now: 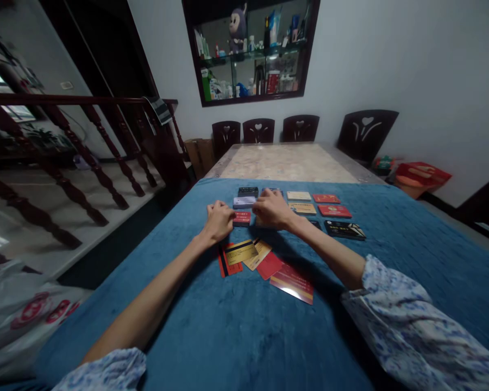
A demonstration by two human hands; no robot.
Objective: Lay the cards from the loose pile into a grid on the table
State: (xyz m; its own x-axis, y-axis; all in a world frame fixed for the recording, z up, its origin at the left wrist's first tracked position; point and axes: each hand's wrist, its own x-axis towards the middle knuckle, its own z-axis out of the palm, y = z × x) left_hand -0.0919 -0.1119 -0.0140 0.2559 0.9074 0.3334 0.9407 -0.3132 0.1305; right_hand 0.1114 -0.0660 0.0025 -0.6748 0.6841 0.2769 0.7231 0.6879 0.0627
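The left hand [219, 217] is at the left end of a red stack [241, 219] of cards, its fingers bunched narrow at that edge; I cannot tell whether they grip a card. The stack lies flat on the blue-covered surface [244, 342], its long axis running left to right. The right hand [274, 208] is bent over the spot just to its right, fingers curled downward and close together – what they hold, if anything, is hidden.

Behind the red stack, a lavender stack [244, 202] and a dark stack [248, 191] sit in line, both lengthwise across. Further right, beyond the right forearm, a black stack [344, 229] also lies sideways, its right end turned slightly toward the person.

Nearer the person, between the forearms, loose cards fan out: an orange-red card [233, 269] with its black stripe running near to far; a gold card [241, 253] over it, long axis almost left to right; a pale gold card [262, 253] set diagonally, far end rightward; a plain red card [269, 266]; and a red-and-gold card [292, 282] – its right end slanting nearer the person.
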